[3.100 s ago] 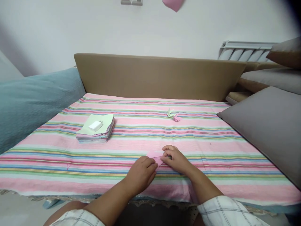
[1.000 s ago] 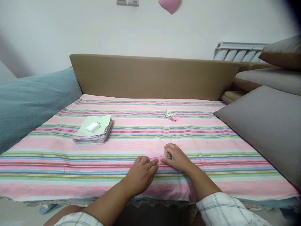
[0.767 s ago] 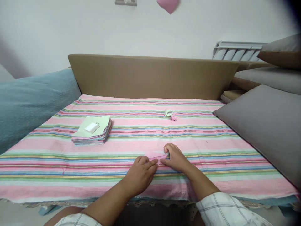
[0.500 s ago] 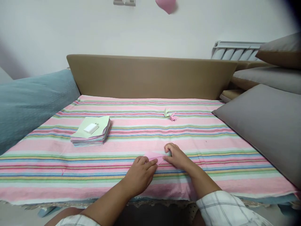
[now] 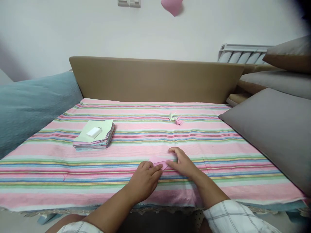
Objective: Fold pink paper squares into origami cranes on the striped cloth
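A small folded pink paper (image 5: 160, 160) lies on the striped cloth (image 5: 145, 142) near its front edge. My left hand (image 5: 144, 180) rests on the cloth, its fingertips pressing the paper's near left corner. My right hand (image 5: 182, 162) sits at the paper's right end, fingers curled and pinching it flat against the cloth. Most of the paper is hidden under the fingers.
A stack of coloured paper squares (image 5: 94, 138) with a white charger (image 5: 94, 132) on top lies at the left. Two small folded paper figures (image 5: 176, 118) sit farther back. A grey cushion (image 5: 274, 132) is at the right, a teal blanket (image 5: 31, 103) at the left, a tan backrest (image 5: 155, 79) behind.
Both hands stay on the pink paper. The right hand's fingers have shifted slightly along its right end, and the view has drifted a little.
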Demonstrator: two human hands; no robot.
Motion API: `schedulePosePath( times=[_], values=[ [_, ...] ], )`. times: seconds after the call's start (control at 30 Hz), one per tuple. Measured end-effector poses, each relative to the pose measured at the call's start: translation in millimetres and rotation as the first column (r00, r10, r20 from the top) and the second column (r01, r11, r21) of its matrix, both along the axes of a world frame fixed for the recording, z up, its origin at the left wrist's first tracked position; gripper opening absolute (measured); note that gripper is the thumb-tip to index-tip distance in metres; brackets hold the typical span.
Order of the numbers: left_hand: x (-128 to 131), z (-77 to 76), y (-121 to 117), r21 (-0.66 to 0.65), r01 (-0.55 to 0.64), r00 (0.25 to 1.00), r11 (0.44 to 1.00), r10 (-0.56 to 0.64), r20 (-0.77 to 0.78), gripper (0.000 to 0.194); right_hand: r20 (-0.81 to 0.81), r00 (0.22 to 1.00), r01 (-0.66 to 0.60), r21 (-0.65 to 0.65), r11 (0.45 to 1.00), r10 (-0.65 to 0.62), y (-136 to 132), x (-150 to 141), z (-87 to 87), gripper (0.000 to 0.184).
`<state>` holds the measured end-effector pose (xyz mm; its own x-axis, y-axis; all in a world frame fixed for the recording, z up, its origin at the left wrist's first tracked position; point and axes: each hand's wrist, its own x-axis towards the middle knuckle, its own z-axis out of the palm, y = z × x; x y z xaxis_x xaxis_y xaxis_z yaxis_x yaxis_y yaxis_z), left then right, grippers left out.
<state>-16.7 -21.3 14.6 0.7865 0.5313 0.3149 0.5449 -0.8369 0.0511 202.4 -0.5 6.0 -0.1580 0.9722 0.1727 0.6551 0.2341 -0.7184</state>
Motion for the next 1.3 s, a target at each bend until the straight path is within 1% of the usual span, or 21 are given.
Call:
schedulePosePath(
  times=[0.03,0.07,0.13,0.2,0.37,0.5,0.63,0.83,0.97,1.07,1.2,1.3],
  values=[
    [0,0.3,0,-0.006,-0.003,1.000,1.000,0.003,-0.012,0.029,0.043,0.999,-0.016,0.007,1.000,0.016,-2,-4,-0.4,0.053],
    [0,0.6,0,-0.011,-0.007,1.000,1.000,0.006,-0.022,0.029,0.088,0.996,-0.020,0.016,1.000,0.019,-4,-8,-1.2,0.061],
    [0,0.9,-1,-0.021,-0.011,0.999,1.000,0.011,-0.033,0.029,0.145,0.989,-0.011,0.014,1.000,0.009,-5,-12,-3.0,0.065],
    [0,0.8,-1,-0.027,-0.014,0.999,1.000,0.013,-0.032,0.029,0.155,0.988,-0.013,-0.002,1.000,0.013,-4,-11,-3.9,0.061],
    [0,0.7,-1,-0.031,-0.021,1.000,0.999,0.020,-0.020,0.030,0.114,0.993,-0.031,-0.018,0.999,0.032,0,-2,-1.3,0.049],
    [0,0.7,-1,-0.047,-0.025,0.999,0.999,0.024,-0.032,0.033,0.120,0.992,-0.024,-0.036,0.999,0.029,-1,-5,-1.2,0.053],
    [1,-0.4,-1,-0.040,-0.025,0.998,0.999,0.023,-0.050,0.040,0.176,0.984,0.010,-0.040,0.999,-0.003,-3,-12,-4.6,0.064],
    [5,0.6,-2,-0.052,-0.068,0.996,0.996,0.064,-0.068,0.041,0.226,0.974,0.017,-0.046,0.999,-0.006,-1,-14,-7.1,0.064],
    [2,-0.4,0,-0.059,-0.028,0.999,0.998,0.027,-0.018,0.034,0.209,0.978,-0.002,-0.060,0.998,0.015,-1,-11,-5.3,0.062],
    [-2,-3.1,0,-0.010,0.006,0.999,1.000,-0.006,0.041,0.028,0.197,0.980,-0.008,-0.076,0.997,0.023,-1,-9,-4.2,0.063],
    [-4,-4.7,-1,0.035,-0.010,0.995,0.999,0.006,0.103,0.024,0.182,0.983,-0.017,-0.091,0.996,0.033,-1,-10,-3.0,0.062],
    [-5,-4.4,-2,0.037,-0.021,0.996,0.999,0.017,0.090,0.022,0.179,0.983,-0.022,-0.107,0.994,0.041,-2,-12,-1.1,0.056]
  ],
)
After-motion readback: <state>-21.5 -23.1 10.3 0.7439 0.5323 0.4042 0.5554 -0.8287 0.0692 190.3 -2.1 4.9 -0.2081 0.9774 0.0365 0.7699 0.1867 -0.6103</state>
